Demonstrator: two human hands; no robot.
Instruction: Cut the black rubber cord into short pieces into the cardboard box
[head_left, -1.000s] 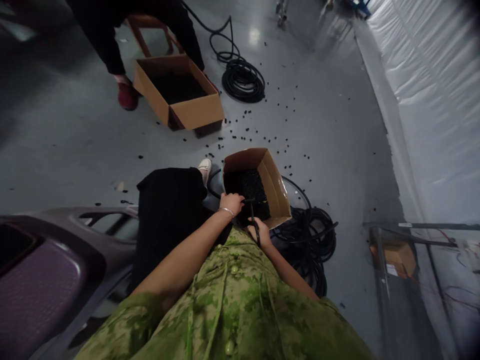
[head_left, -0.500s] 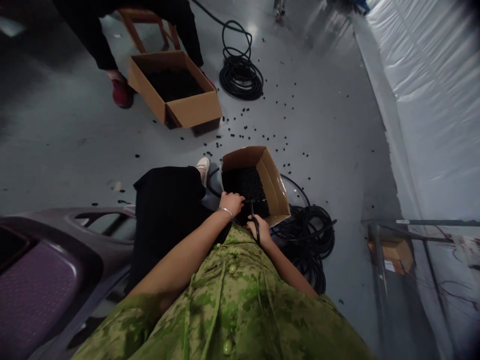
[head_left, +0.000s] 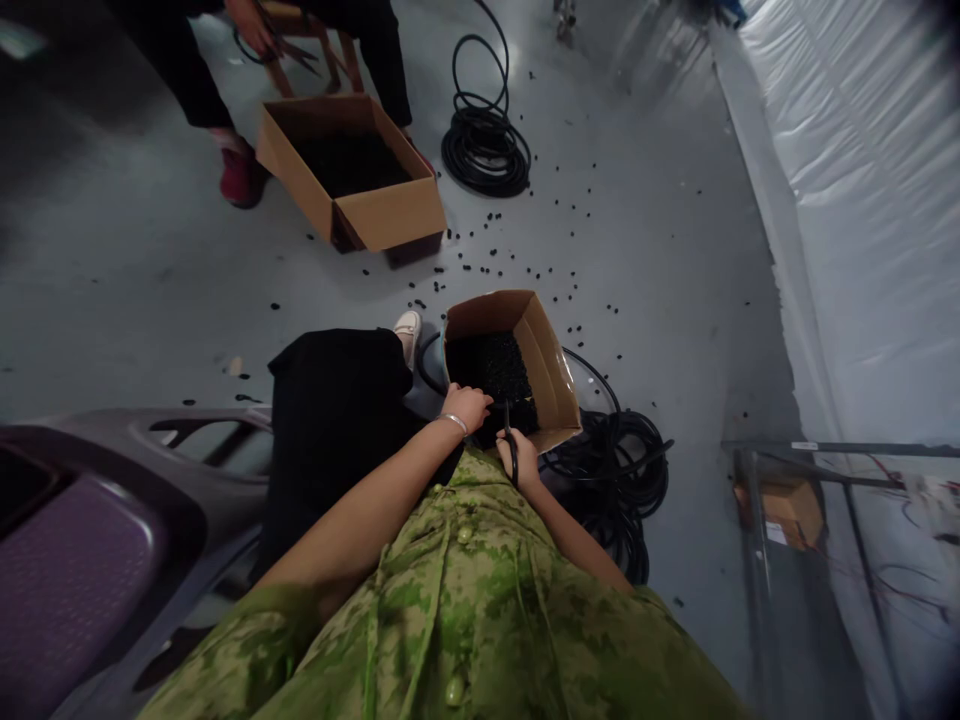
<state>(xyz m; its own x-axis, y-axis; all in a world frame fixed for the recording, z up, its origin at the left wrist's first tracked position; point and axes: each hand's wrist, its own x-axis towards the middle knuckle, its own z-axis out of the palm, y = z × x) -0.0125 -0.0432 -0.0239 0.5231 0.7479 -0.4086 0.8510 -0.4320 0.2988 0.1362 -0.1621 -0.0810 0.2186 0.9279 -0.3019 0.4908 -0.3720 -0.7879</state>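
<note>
My left hand (head_left: 466, 407) is closed over the near left part of an open cardboard box (head_left: 559, 380), its fingertips on a black hose (head_left: 428, 372) that comes round the box's left side. Only a short dark end of the hose seems to show past the fingers. My right hand (head_left: 525, 458) grips a pair of scissors (head_left: 513, 452) by the black handles, blades pointing away from me beside the left fingertips. Whether the blades touch the hose I cannot tell. Below both hands, many small black cut pieces (head_left: 504, 365) lie in the box.
Across from me a seated person's hand (head_left: 259, 35) holds scissors (head_left: 300, 52) above another cardboard box (head_left: 394, 218) of black pieces. Coiled black hose (head_left: 487, 160) lies beyond, and more coils (head_left: 637, 460) at my right. Black bits dot the floor. A purple plastic chair (head_left: 82, 580) stands left.
The other person's hand with scissors has come into view above the far box. My hands have stayed almost in place; the scissor blades look slightly shifted.
</note>
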